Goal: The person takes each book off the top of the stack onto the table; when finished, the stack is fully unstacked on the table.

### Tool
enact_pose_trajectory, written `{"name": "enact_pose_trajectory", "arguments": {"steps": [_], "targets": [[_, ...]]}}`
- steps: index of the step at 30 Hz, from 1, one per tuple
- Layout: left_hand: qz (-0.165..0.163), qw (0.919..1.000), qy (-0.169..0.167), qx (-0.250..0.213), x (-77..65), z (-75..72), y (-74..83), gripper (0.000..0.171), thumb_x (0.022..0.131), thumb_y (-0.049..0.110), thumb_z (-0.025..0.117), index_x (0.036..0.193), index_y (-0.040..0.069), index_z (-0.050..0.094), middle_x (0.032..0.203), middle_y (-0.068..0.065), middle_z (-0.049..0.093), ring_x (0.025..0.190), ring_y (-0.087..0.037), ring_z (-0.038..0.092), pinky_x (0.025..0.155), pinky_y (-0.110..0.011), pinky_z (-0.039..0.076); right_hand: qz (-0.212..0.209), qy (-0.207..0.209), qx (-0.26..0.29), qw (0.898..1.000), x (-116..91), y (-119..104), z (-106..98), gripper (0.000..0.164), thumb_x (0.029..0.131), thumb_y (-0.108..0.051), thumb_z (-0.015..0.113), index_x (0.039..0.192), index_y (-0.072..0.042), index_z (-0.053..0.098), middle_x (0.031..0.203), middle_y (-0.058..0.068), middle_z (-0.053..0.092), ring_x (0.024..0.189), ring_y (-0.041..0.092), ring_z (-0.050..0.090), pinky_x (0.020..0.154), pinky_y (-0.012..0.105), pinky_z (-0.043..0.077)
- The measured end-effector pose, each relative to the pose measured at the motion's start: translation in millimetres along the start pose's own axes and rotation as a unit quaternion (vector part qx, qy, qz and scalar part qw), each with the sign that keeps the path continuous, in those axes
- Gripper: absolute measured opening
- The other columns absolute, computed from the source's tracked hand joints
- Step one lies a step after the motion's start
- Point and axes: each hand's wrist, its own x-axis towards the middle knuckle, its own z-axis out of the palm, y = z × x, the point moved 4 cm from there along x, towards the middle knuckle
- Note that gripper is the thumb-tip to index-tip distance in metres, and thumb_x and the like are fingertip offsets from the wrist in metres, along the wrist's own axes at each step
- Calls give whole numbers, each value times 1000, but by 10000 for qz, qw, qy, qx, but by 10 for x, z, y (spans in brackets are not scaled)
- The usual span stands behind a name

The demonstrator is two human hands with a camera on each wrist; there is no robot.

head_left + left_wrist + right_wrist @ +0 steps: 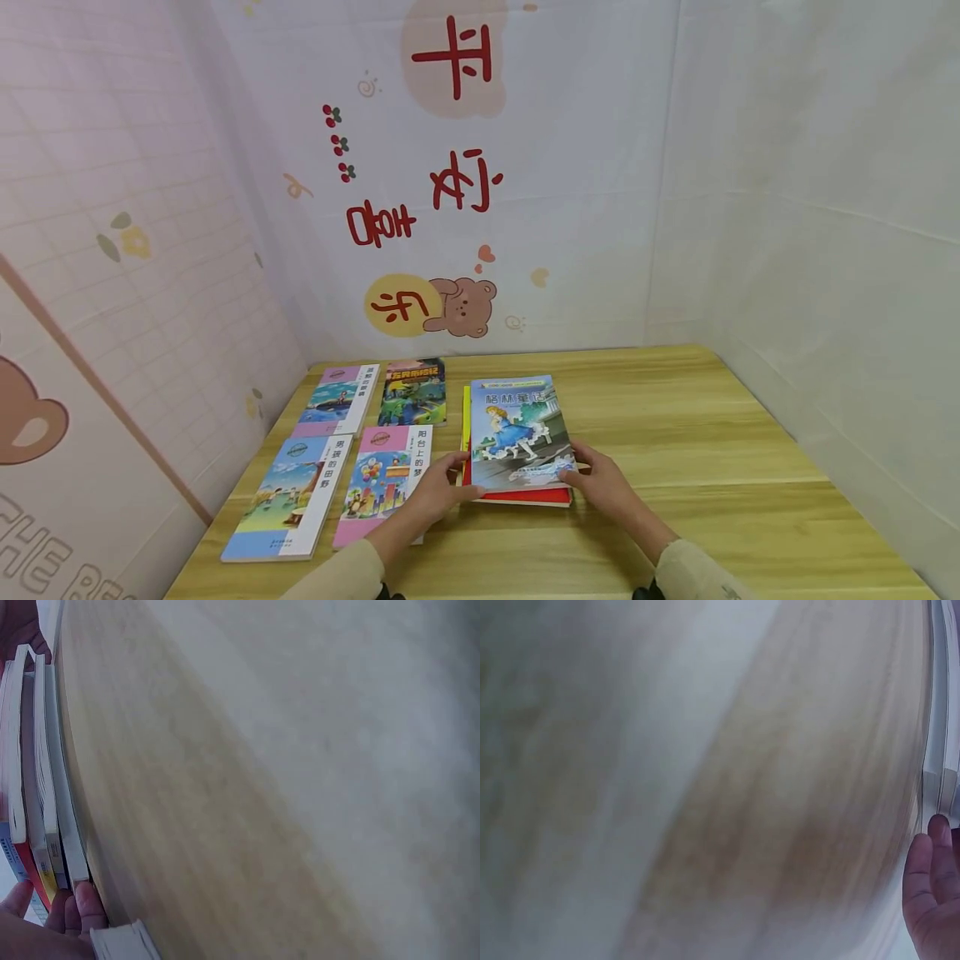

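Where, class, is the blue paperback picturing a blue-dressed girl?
In the head view, the blue paperback tops the book stack, between the left hand and right hand.

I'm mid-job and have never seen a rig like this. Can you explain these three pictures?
No machine here: a person works bare-handed. The wide picture comes from a camera on the head; the two close ones come from a camera on each wrist. On the wooden table, four separate books lie flat towards the person's left. The left hand and right hand grip a stack of books by its sides, a blue-covered book on top. The left wrist picture shows the stack edge-on.
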Motion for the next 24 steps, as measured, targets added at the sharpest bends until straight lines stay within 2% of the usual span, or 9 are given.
{"name": "enact_pose_trajectory", "arguments": {"steps": [3,6,11,15,20,24], "targets": [[-109,9999,-15,105,2,-9,2,75,80,32,85,142,5,51,123,-9,57,105,-26,52,89,-44,49,113,27,-8,9999,9,16,-8,60,89,-15,74,143,-3,51,125,20,62,107,36,63,92,51,51],[-103,9996,-101,245,-13,-51,30,77,79,30,85,143,6,50,131,-13,55,113,-32,53,94,-51,48,235,8,-64,9997,22,19,-14,60,89,-17,75,143,-4,52,123,17,64,107,33,63,90,49,51],[300,9969,-217,689,-47,-150,110,80,79,28,85,145,5,47,145,-22,44,130,-45,43,101,-63,39,269,10,-141,9995,64,-2,-21,61,86,-15,78,140,1,54,118,14,66,101,27,62,87,45,53],[517,9946,-390,806,-48,-180,97,78,81,29,84,145,4,47,148,-23,41,136,-47,36,104,-66,34,277,30,-90,9996,103,-9,-15,62,83,-10,80,137,6,54,116,15,67,98,25,62,85,42,53],[457,9944,-558,770,-26,-171,52,76,83,32,82,145,7,48,149,-22,40,137,-45,35,105,-66,31,403,-121,466,9980,118,-20,-28,64,81,-2,78,136,13,50,121,22,64,103,28,62,85,40,53],[354,9946,-608,763,-10,-169,18,76,83,33,81,146,8,47,149,-22,39,137,-45,35,105,-66,31,669,-217,971,9928,128,-23,-27,62,81,2,76,137,12,50,125,22,62,101,25,60,79,38,52]]}}
